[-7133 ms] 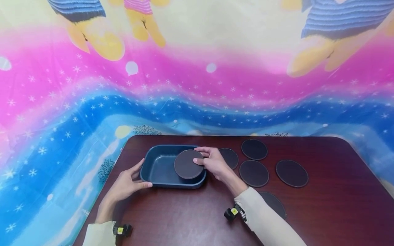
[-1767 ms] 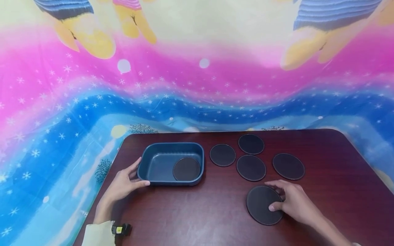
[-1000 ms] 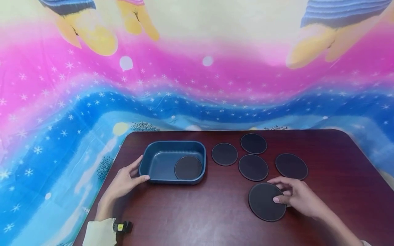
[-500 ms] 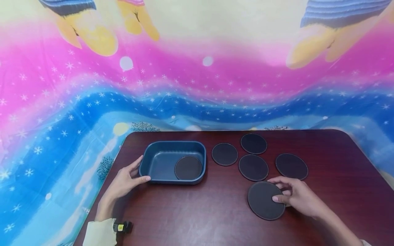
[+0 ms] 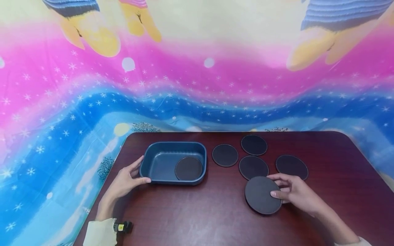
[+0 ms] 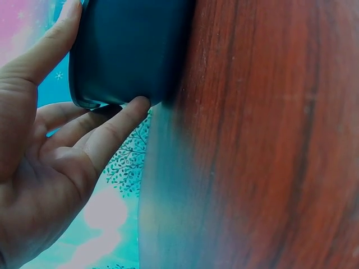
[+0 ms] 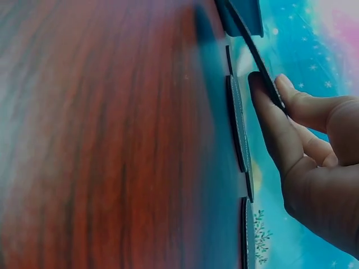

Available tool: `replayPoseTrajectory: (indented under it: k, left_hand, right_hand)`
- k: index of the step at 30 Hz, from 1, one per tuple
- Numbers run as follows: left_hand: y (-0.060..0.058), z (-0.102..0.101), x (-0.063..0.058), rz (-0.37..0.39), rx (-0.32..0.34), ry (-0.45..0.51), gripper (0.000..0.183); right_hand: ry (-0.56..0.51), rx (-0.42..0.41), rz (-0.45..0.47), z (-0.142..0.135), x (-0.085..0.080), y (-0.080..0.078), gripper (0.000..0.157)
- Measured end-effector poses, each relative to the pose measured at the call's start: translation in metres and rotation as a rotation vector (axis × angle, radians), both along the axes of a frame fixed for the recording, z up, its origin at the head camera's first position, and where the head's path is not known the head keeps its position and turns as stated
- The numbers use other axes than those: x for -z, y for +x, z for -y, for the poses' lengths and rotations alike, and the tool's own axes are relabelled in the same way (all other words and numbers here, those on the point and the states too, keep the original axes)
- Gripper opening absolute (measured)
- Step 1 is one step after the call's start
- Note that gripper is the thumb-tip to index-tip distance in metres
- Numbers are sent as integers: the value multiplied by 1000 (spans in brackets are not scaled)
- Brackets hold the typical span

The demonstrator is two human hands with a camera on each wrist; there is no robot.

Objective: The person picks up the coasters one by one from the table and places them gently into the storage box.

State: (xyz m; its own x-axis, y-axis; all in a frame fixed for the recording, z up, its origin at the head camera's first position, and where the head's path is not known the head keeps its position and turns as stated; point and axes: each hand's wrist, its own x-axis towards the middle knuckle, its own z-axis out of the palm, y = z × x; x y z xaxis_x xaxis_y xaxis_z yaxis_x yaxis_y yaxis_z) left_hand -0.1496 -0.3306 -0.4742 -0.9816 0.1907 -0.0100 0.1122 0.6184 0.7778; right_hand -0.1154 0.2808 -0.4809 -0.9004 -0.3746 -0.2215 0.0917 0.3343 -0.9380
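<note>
One thin disc [image 5: 262, 195] is pinched by right hand [image 5: 296, 193]; spread left hand [image 5: 123, 181] touches tray [image 5: 173, 182].

Holds the dark blue box [image 6: 132, 50] with the left hand [image 6: 59, 137], with thumb at the rim, one fingertip against the wall and other fingers partly hidden. Shows the box cut off at the top of the view, beside the streaked red-brown table [image 6: 269, 134]. Reveals, past the hand, a leafy-patterned cloth [image 6: 123, 202].
</note>
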Motion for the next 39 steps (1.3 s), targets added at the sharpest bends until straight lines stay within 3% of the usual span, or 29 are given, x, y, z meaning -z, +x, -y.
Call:
replayPoseTrajectory:
  k: [21,39]
  left_hand:
    - [0,0,-1,18,-2,8,100]
    - [0,0,4,15,-7,-3,100]
  right_hand:
    - [-51,128,-7,8,-4,-12,68]
    - [-113,179,-6,16,-10,-19,70]
